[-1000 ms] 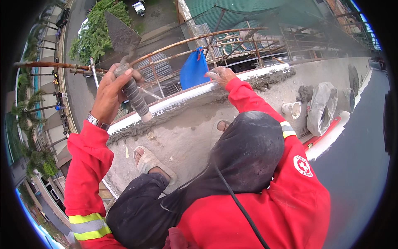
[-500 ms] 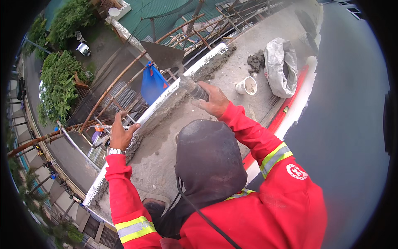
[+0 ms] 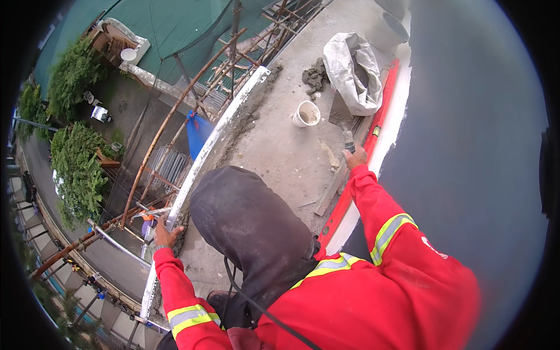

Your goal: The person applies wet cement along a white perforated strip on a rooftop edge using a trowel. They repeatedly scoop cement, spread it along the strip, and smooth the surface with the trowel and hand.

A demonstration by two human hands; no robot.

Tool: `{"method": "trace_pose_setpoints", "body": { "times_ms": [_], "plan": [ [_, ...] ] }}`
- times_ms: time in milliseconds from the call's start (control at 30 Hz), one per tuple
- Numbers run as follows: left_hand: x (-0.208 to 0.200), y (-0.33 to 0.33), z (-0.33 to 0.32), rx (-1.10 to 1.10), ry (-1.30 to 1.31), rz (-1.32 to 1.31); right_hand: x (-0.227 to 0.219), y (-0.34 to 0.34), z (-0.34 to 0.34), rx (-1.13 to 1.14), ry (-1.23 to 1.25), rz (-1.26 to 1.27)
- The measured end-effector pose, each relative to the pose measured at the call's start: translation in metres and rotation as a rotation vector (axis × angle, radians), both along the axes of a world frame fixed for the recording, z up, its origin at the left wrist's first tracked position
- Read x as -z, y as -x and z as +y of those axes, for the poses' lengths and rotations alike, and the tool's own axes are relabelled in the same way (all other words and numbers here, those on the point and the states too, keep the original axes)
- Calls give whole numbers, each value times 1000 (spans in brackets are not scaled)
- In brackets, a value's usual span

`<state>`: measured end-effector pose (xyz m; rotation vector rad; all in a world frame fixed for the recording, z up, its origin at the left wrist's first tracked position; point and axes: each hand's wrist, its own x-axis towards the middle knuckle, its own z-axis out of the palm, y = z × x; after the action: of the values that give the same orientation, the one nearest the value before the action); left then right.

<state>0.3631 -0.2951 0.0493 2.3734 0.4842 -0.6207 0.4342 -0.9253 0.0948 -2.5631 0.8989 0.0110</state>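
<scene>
My right hand (image 3: 356, 157) is closed round the handle of a trowel (image 3: 349, 140) at the right side of the concrete ledge. Its flat grey blade points away from me and lies low beside a white sack (image 3: 338, 55). Close by that hand runs a long red spirit level (image 3: 378, 125) along the wall. My left hand (image 3: 167, 234) is at the ledge's outer edge, fingers apart, next to the white edging strip (image 3: 198, 166). Nothing shows in it. Rough wet mortar (image 3: 236, 131) lines the inside of that strip.
A white plastic tub (image 3: 306, 114) and a heap of mortar (image 3: 315, 77) sit farther along the ledge. A straight flat bar (image 3: 332, 191) lies beside the level. Beyond the outer edge are a drop, bamboo poles (image 3: 153, 143) and a blue cloth (image 3: 198, 134). A dark grey wall (image 3: 466, 146) rises at right.
My right hand has carried the trowel from the outer edging strip across to the right, by the level and sack. My left hand stays at the outer edge, slightly lower in view. The view has shifted.
</scene>
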Motion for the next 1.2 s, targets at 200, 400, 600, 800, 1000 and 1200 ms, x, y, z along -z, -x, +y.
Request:
{"method": "trace_pose_setpoints", "body": {
  "times_ms": [200,400,600,800,1000,1200],
  "plan": [
    [8,5,1,-4,-7,-67,30,48,-4,141,-29,173],
    [13,6,2,18,-36,-38,27,32,-7,91,168,224],
    [8,2,-2,-3,-94,7,-3,-29,32,-341,185,-168],
    [5,-2,-3,-34,-84,44,-6,-92,67,-657,120,-155],
    [6,-1,-4,-8,-60,-14,7,-155,12,-184,42,-152],
    [-4,-8,-8,-4,-50,22,9,-204,-51,-210,354,34]
  ]
}}
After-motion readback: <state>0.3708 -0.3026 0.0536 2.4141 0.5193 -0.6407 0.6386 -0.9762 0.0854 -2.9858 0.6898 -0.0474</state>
